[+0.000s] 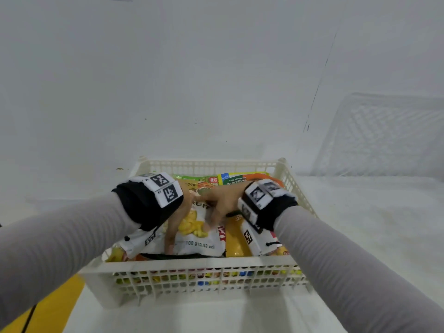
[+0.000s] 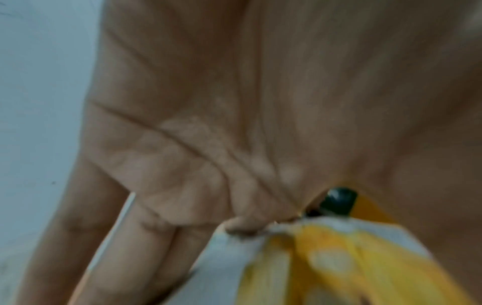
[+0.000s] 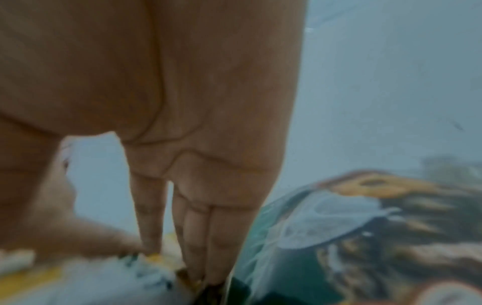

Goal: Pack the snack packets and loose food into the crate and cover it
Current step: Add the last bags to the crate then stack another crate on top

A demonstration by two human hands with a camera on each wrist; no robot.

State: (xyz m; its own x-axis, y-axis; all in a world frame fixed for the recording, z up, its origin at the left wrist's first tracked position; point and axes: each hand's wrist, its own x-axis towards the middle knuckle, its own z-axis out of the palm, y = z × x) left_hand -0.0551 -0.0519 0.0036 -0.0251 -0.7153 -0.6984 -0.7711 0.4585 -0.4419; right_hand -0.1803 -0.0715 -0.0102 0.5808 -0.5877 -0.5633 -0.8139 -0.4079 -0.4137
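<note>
A cream lattice crate [image 1: 211, 263] stands in front of me, full of snack packets. On top lies a white and yellow packet [image 1: 204, 243] marked 100 g. My left hand [image 1: 179, 217] reaches down onto its left side, and the packet [image 2: 339, 264] bunches up between thumb and forefinger while the other fingers stay straight. My right hand [image 1: 222, 200] comes down on the packet's upper right. Its fingers [image 3: 219, 237] point straight down, and thumb and forefinger tips meet on the crinkled packet edge [image 3: 104, 274]. Both wrist views are blurred.
A green and orange packet [image 1: 237, 179] lies at the crate's far end and an orange one [image 1: 234, 241] lies under my right wrist. A white lattice lid [image 1: 384, 138] leans on the wall at the back right. Yellow floor [image 1: 48, 306] and a black cable [image 1: 28, 318] show at the lower left.
</note>
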